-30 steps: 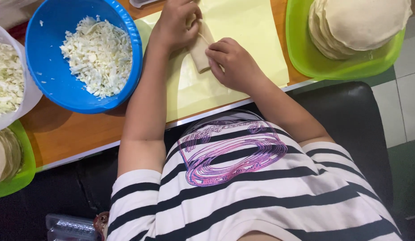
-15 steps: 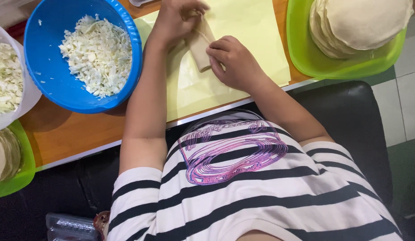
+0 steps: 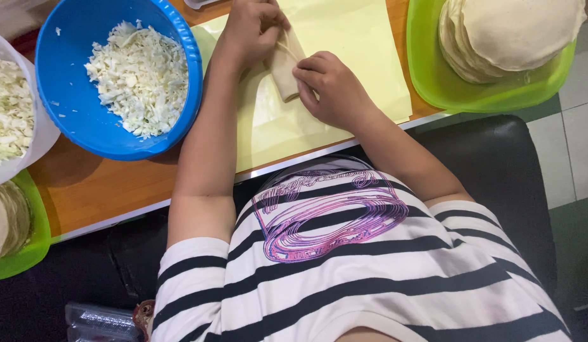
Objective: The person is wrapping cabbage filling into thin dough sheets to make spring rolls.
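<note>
Sitting in the middle of the yellow mat is a pale rolled dough wrap, with both hands on it. Left hand is curled over its far end, fingers closed on it; right hand presses the near side with bent fingers. Off to the left there's a blue bowl of shredded cabbage. Far right, a green tray holds stacked round wrappers.
</note>
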